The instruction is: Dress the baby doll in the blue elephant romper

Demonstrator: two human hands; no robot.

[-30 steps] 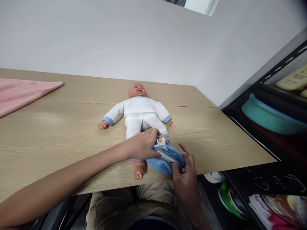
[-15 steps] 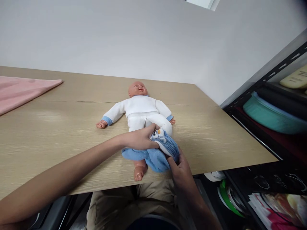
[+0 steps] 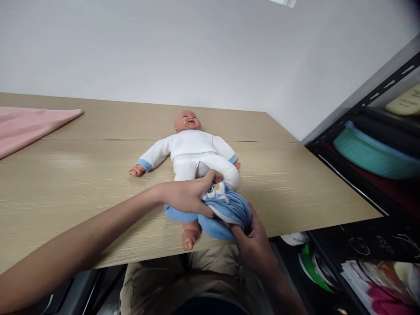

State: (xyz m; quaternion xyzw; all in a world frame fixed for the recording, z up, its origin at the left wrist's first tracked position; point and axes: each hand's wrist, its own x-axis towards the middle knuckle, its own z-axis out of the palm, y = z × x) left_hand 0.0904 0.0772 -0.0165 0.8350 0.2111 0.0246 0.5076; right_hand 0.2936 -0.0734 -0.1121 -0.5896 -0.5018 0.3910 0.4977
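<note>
A baby doll (image 3: 193, 144) with a white cloth body and blue cuffs lies on its back, head away from me. Blue fleece doll pants (image 3: 233, 209) with a cartoon face patch are bunched around its lower legs. One bare plastic foot (image 3: 189, 238) pokes out of the leg opening on the left. The doll's other leg is bent, its foot hidden in the bunched cloth. My left hand (image 3: 188, 194) grips the pants' upper edge by that leg, fingers closed. My right hand (image 3: 251, 236) is closed on the cloth from below right, some fingers hidden behind or inside it.
The wooden table (image 3: 82, 183) ends close to my lap. A pink cloth (image 3: 29, 127) lies at its left. To the right, a black metal shelf holds a teal basin (image 3: 374, 153); below are a green ring-shaped item (image 3: 313, 267) and plastic packages (image 3: 383, 284).
Both hands have shifted slightly right and toward me with the bunched pants. The doll's bent knee has swung a little to the right.
</note>
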